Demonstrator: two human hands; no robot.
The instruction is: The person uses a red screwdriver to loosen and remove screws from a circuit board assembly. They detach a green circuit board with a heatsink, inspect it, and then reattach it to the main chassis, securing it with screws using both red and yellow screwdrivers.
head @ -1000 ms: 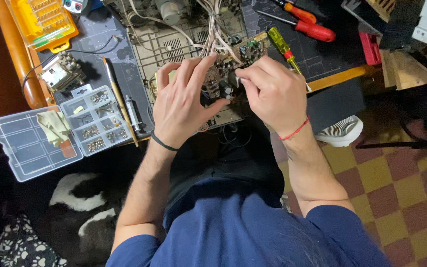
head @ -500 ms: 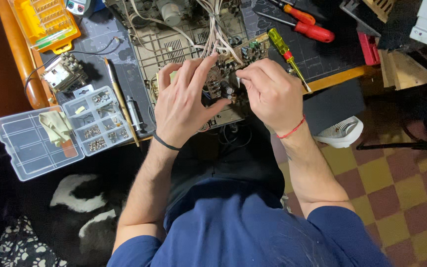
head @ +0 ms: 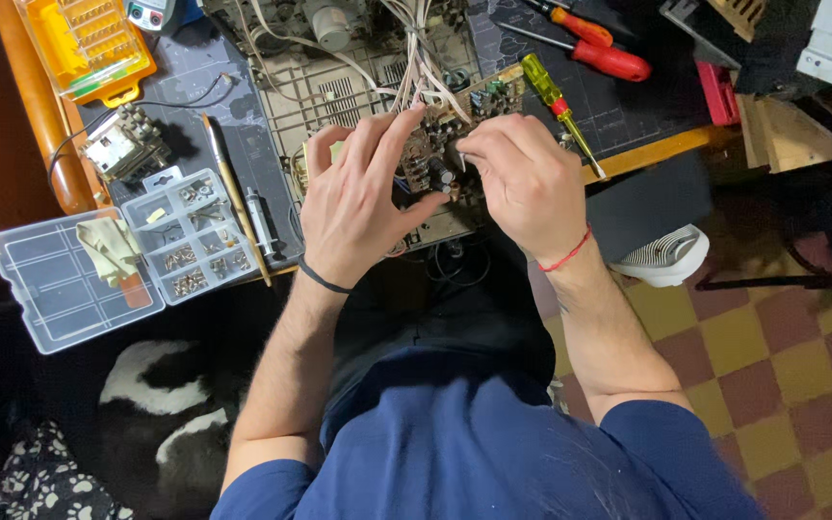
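The circuit board (head: 435, 159) lies at the tabletop's (head: 647, 154) near edge, between the left hand (head: 358, 207) and the right hand (head: 522, 183), both resting on it. Wires (head: 416, 58) run from the board toward the far side. Right of the right hand lies a screwdriver (head: 556, 101), with two more screwdrivers (head: 599, 43) behind it. Left of the left hand lie a brush (head: 233, 193) and what may be a syringe (head: 262, 221), then an open parts box (head: 185, 236) overhanging the edge. A bit case (head: 84, 43) sits at the far left corner.
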